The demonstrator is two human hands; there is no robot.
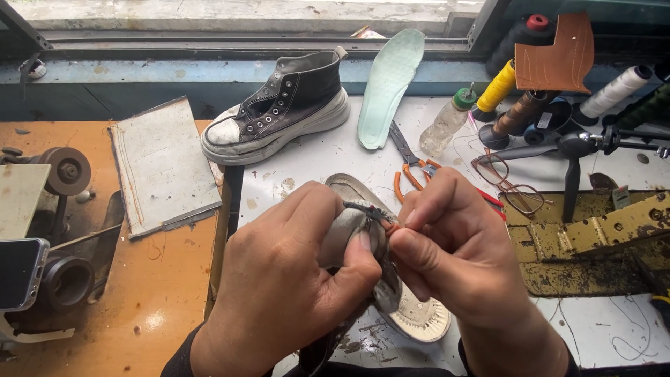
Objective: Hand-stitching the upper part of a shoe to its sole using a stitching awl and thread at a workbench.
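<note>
**Both hands closed on worn shoe at near edge of bench**

Nearest the camera, the left hand (279,279) is clenched around the grey upper of a shoe (377,279), thumb pressed on the fabric. The right hand (453,251) pinches something small and orange at the shoe's edge between thumb and forefinger; whether it is thread or a tool tip cannot be told. The shoe is held just above the white table (328,153), sole turned down and right.

Risk, as judged: the pinch sits very close to the left thumb, so a slip there could catch the thumb, and the worn fabric could tear under a hard pull.

Beyond the hands lie pliers (408,171) and spectacles (506,183). Further off stand a black high-top (286,105), a pale insole (387,84), a bottle (447,126) and thread spools (499,87) at far right
</note>
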